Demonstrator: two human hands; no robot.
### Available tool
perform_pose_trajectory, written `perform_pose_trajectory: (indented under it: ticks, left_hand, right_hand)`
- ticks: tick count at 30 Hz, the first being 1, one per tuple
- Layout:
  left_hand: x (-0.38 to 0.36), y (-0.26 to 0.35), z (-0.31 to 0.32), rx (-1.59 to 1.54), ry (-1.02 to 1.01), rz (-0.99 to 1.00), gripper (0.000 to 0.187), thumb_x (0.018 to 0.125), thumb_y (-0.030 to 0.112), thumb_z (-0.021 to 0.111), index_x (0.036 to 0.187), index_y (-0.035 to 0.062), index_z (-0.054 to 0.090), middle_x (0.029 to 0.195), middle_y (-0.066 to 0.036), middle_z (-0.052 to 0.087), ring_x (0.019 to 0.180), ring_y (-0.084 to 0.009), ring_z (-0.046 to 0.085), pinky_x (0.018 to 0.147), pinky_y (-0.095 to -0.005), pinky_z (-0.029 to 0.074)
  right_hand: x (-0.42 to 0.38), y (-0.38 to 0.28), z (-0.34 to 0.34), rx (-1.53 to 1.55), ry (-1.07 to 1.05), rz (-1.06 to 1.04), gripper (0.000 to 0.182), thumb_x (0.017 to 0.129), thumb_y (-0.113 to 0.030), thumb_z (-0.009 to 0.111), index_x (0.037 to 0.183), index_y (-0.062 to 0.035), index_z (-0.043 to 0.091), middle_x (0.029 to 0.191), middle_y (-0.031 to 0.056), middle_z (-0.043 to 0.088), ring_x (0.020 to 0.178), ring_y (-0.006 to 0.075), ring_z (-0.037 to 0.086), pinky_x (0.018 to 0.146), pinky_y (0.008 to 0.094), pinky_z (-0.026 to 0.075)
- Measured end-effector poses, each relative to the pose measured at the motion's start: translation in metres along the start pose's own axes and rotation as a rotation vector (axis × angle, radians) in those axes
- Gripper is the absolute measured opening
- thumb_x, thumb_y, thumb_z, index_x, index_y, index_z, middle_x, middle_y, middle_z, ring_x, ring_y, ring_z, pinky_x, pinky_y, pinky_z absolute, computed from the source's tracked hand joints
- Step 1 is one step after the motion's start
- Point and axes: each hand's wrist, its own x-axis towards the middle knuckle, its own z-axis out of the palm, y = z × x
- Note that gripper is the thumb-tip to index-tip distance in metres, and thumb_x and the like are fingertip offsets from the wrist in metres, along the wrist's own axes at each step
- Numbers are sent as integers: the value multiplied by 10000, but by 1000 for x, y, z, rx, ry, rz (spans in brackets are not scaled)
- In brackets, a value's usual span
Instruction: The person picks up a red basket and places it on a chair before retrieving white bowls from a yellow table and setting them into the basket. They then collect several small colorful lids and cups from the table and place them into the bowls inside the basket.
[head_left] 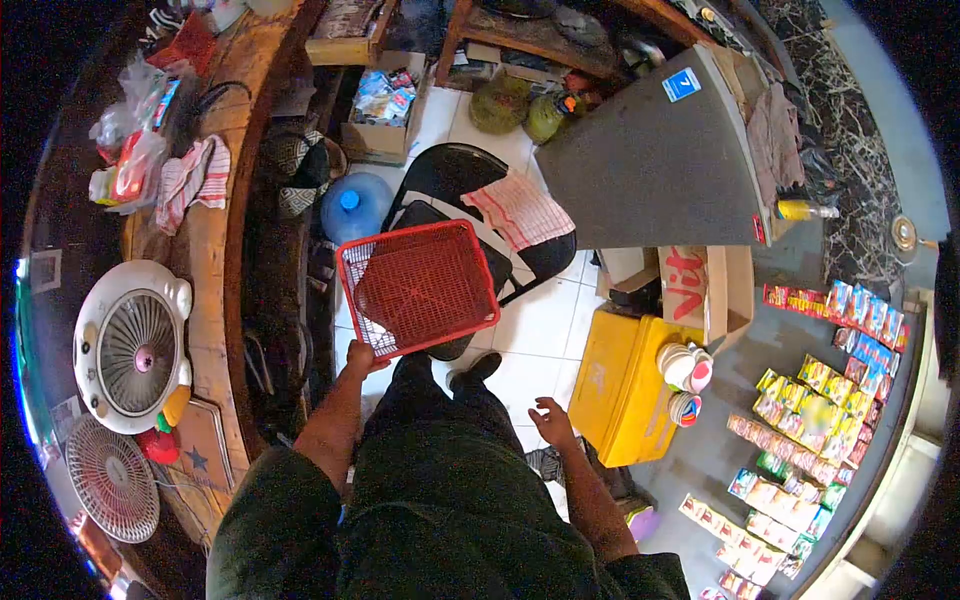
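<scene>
My left hand (pixel 368 358) grips the near left corner of a red plastic basket (pixel 420 285). The basket hangs in front of me, over a black folding chair (pixel 440 170) that has a red-and-white checked cloth (pixel 520 210) on its backrest. Nothing is held in my right hand (pixel 551 420), which hovers with its fingers apart to the left of a yellow box (pixel 620 385). Stacked cups or bowls (pixel 684 367) stand on that box.
A blue water jug (pixel 357 208) stands behind the basket on the left. Two fans (pixel 134 345) are beside the wooden counter (pixel 215 300). A grey cabinet (pixel 650 160) and a cardboard box (pixel 738 295) are at the right, near hanging sachets (pixel 815 400).
</scene>
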Motion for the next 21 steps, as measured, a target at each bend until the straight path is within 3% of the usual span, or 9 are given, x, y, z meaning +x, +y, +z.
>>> perform_pose_trajectory:
  ticks: [3,12,15,16,17,19,20,21]
  left_hand:
    - [0,0,4,77,21,43,234,869,43,405,1084,-21,474,963,-239,637,736,-412,674,579,-487,615]
    - [58,-21,-32,399,113,-62,272,863,84,523,1120,96,437,956,-176,606,586,-306,624,541,-515,578]
    - [38,5,-23,905,-61,-143,490,812,293,644,1213,55,492,922,-166,622,732,-297,612,632,-576,535]
    - [32,9,-21,906,-88,-141,569,775,331,681,1233,28,535,957,-163,631,861,-303,606,706,-568,531]
    - [26,11,-17,909,-86,-141,569,775,331,681,1233,28,535,957,-163,631,861,-303,606,706,-568,531]
    - [8,24,2,865,-16,111,524,791,276,668,1231,19,549,998,-168,637,892,-292,612,774,-453,540]
    - [-2,34,11,816,-85,169,486,824,216,655,1248,7,539,1087,-170,622,935,-267,618,807,-340,518]
    - [17,30,3,823,-90,174,486,824,216,655,1248,7,539,1087,-170,622,935,-267,618,807,-340,518]
  right_hand:
    - [-6,2,1,-7,29,-5,390,837,-262,691,1138,-55,553,1019,162,640,714,247,652,678,373,541]
    - [0,-30,-10,103,17,-59,376,870,-260,659,1160,-37,572,1083,147,639,818,251,658,728,356,541]
    - [3,-32,-14,115,-4,-54,385,871,-273,653,1167,-42,569,1092,149,641,829,261,659,738,359,539]
    - [4,-32,-15,91,-13,-14,389,871,-280,650,1169,-44,568,1093,151,643,830,265,662,742,365,538]
    - [4,-31,-15,67,-23,29,393,871,-288,648,1171,-45,567,1094,153,646,831,268,666,747,371,538]
    - [5,-29,-12,73,-17,35,392,871,-292,645,1168,-47,567,1076,158,655,828,271,673,756,385,537]
    - [6,-20,-7,73,-16,19,391,871,-293,645,1162,-44,568,1061,160,659,816,273,676,754,384,538]
    - [7,-16,-4,74,-12,5,389,871,-295,645,1156,-41,568,1047,162,662,804,275,679,753,383,538]
